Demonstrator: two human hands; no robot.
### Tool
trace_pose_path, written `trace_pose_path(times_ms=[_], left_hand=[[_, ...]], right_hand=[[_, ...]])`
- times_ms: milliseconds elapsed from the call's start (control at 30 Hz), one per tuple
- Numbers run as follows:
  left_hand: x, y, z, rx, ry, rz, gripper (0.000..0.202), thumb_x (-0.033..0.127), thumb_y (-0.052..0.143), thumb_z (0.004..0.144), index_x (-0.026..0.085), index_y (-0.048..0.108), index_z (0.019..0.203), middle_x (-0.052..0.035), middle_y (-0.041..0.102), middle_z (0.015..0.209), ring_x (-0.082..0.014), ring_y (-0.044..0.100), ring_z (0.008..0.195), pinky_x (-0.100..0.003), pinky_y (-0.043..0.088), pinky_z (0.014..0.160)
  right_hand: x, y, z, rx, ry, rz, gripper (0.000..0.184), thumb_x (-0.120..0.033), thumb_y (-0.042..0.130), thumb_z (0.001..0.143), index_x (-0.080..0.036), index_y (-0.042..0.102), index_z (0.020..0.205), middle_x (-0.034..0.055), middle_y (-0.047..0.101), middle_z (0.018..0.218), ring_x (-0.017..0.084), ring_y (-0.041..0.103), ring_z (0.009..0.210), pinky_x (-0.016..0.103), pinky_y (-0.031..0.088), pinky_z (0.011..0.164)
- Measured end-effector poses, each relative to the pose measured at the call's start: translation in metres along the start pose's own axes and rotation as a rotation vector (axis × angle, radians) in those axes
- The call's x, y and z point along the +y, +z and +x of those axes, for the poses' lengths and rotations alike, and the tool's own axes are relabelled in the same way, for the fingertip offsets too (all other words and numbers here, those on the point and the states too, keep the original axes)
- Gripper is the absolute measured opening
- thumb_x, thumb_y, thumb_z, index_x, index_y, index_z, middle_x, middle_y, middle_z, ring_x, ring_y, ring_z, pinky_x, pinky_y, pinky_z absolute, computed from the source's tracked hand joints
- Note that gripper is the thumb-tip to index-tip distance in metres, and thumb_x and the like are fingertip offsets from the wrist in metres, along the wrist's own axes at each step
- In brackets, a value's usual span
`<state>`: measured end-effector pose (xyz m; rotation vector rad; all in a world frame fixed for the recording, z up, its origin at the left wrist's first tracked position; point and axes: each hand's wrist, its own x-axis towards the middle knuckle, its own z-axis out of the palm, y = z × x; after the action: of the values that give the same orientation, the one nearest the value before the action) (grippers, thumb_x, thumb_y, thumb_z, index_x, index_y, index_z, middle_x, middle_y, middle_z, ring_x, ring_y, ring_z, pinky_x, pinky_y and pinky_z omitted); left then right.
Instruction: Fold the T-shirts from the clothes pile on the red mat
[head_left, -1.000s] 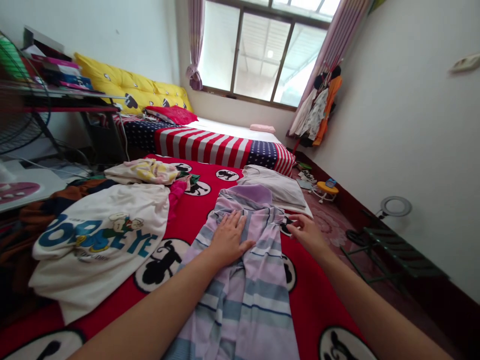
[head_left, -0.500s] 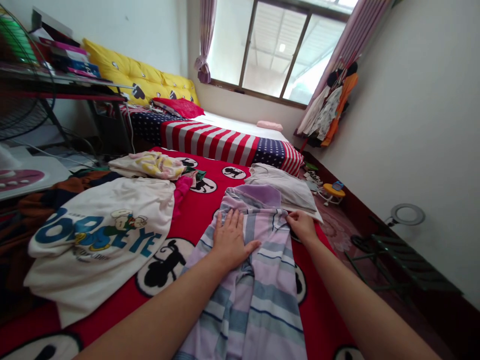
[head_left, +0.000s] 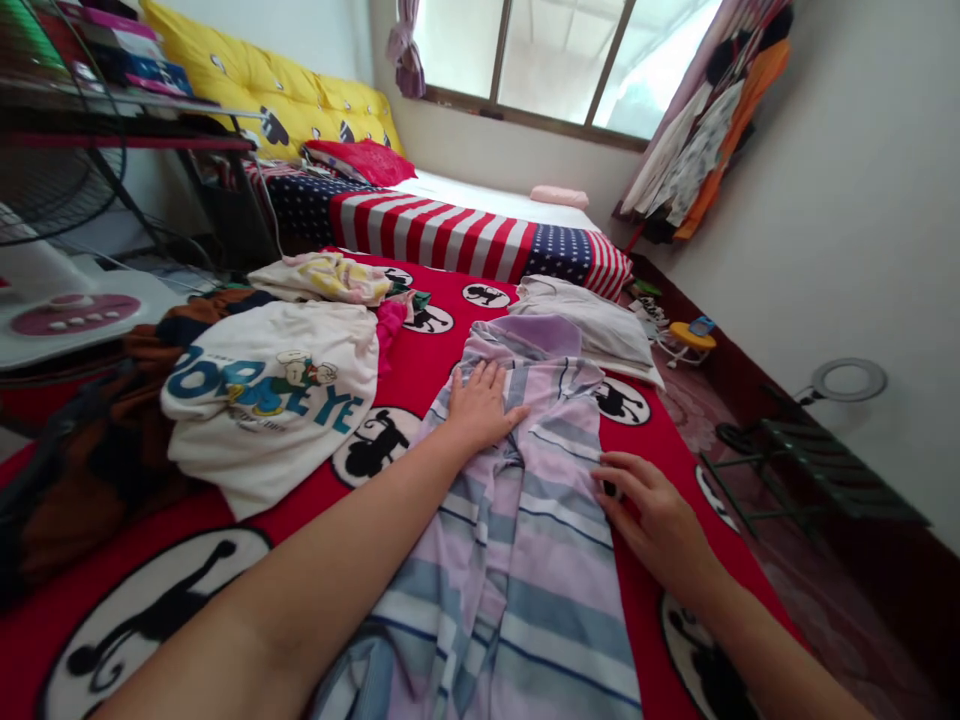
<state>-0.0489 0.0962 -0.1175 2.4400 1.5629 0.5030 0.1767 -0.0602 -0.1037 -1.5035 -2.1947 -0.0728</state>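
A striped shirt (head_left: pixel 555 570) in lilac, grey-blue and white lies lengthwise on the red bedcover, its plain lilac collar (head_left: pixel 544 336) at the far end. My left hand (head_left: pixel 482 405) rests flat on the upper part of the shirt, fingers spread. At the shirt's right edge, lower down, is my right hand (head_left: pixel 652 515), with thumb and fingers apart and slightly curled; the fingertips are at the fabric's edge, and I see nothing held in them. Just beyond the collar lie folded light-grey clothes (head_left: pixel 589 320).
Left of the shirt lies a white printed T-shirt (head_left: pixel 277 400), with more crumpled clothes (head_left: pixel 330 275) behind it. A fan (head_left: pixel 75 310) stands at the left. Right of the bed are a dark green folding chair (head_left: pixel 817 470), a ring light (head_left: pixel 850 380) and a yellow stool (head_left: pixel 690 337).
My right hand has let go of the shirt's upper right edge and moved down along that side, its fingers opening. My left hand stays on the shirt. The view has tilted downward.
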Motion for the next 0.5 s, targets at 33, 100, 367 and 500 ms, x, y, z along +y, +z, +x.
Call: trace_pose_path(times_ms=[33,100,367,500], left_hand=[[-0.001,-0.002,0.000,-0.007,0.013,-0.011,0.077,0.061,0.043,0.087,0.014,0.033,0.147,-0.0142,0.026,0.155,-0.0308,0.017,0.144,-0.059,0.004,0.115],[-0.003,-0.007,0.001,-0.020,0.038,-0.072,0.073,0.057,0.049,0.087,0.016,0.035,0.146,-0.0139,0.026,0.155,-0.0317,0.017,0.144,-0.061,0.006,0.114],[-0.007,-0.066,-0.017,-0.008,0.193,-0.557,0.038,0.030,0.061,0.083,0.013,0.066,0.117,-0.0132,0.061,0.127,-0.0255,0.054,0.121,-0.035,0.042,0.101],[-0.010,-0.111,-0.077,-0.165,0.155,-0.550,0.028,0.037,0.059,0.083,0.012,0.072,0.086,-0.0041,0.070,0.077,-0.0165,0.064,0.075,-0.023,0.048,0.069]], right_hand=[[-0.009,-0.002,-0.005,0.039,0.010,0.018,0.017,-0.027,0.054,0.091,-0.021,0.063,0.104,0.0104,0.060,0.116,0.024,0.057,0.109,0.042,0.049,0.092],[-0.036,-0.007,-0.011,0.047,-0.016,0.091,0.018,-0.024,0.053,0.091,-0.022,0.062,0.105,0.0099,0.060,0.115,0.022,0.059,0.107,0.038,0.051,0.090],[-0.144,-0.014,-0.019,-0.171,-0.310,0.327,0.027,-0.011,0.048,0.087,-0.022,0.062,0.108,0.0100,0.063,0.113,0.020,0.062,0.099,0.033,0.053,0.083],[-0.152,-0.005,-0.008,-0.300,-0.364,0.388,0.040,-0.002,0.044,0.082,-0.022,0.061,0.113,0.0093,0.060,0.118,0.016,0.062,0.091,0.027,0.051,0.076]])
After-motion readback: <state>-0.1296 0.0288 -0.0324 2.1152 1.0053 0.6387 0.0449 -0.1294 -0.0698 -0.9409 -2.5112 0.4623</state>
